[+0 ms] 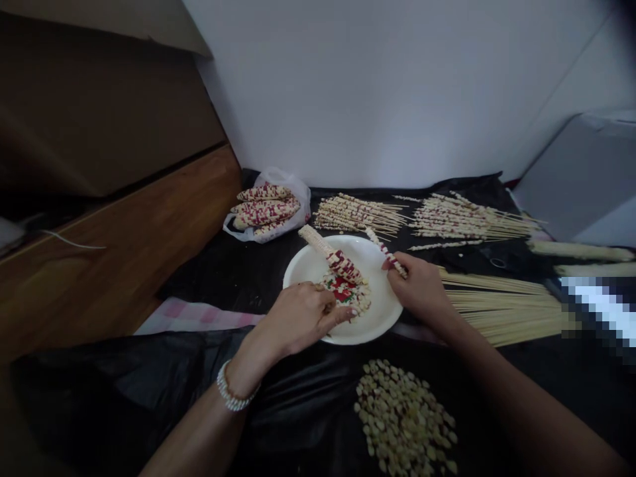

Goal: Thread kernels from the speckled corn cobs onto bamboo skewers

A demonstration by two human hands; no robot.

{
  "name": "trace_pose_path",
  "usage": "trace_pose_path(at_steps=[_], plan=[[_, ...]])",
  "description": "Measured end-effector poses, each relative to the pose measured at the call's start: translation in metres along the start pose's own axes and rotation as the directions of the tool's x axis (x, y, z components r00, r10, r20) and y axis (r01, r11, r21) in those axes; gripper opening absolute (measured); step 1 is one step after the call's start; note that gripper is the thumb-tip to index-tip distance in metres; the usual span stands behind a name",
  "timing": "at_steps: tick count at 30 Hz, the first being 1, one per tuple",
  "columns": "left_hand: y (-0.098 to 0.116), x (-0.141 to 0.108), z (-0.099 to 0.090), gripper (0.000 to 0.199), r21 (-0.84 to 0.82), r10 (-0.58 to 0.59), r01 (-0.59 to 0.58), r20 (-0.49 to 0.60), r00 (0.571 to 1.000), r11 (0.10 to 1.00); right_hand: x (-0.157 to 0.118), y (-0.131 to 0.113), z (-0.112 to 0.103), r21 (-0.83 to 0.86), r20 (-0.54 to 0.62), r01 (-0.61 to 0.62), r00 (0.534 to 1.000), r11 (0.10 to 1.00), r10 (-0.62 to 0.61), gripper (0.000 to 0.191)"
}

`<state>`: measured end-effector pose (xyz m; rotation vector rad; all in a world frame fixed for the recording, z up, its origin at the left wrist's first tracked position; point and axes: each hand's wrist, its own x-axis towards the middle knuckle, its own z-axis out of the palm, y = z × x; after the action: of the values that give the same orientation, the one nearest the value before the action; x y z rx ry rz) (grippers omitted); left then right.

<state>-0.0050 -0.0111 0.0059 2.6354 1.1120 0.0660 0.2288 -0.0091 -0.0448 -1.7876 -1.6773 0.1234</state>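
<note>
A white bowl (388,301) with a red and green pattern at its bottom holds loose corn kernels (364,306). A partly stripped corn cob (342,265) leans in it, its bare end over the far rim. My left hand (305,315) reaches over the near left rim, fingers curled and thumb by the kernels; whatever is between the fingertips is hidden. At the right rim my right hand (420,285) is closed around a skewer threaded with white and dark red kernels (381,248), its threaded end pointing up and left.
Behind the bowl are a plastic bag (302,199) of corn cobs (265,209) and two piles of threaded skewers (355,213) (450,217). Bare skewers (507,305) lie at right. A heap of flat pale pieces (405,417) is in front, on black plastic sheeting (298,404).
</note>
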Motion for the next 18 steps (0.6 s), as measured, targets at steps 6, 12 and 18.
trace_pose_path(at_steps=[6,12,18], plan=[[0.019,-0.008,0.009,0.059,0.011,0.078,-0.078,-0.004,0.997,0.997,0.001,0.001,0.000,-0.006,0.005,-0.002,1.000,1.000,0.002,0.019],[0.024,-0.006,0.018,0.043,-0.077,0.082,-0.094,-0.156,0.984,0.993,0.000,-0.001,-0.002,-0.027,0.031,0.002,1.000,1.000,-0.001,0.019],[0.012,0.001,0.016,0.044,-0.393,-0.080,0.034,-0.100,0.992,0.919,-0.002,-0.005,-0.003,-0.069,0.070,0.012,0.997,0.998,-0.008,0.017]])
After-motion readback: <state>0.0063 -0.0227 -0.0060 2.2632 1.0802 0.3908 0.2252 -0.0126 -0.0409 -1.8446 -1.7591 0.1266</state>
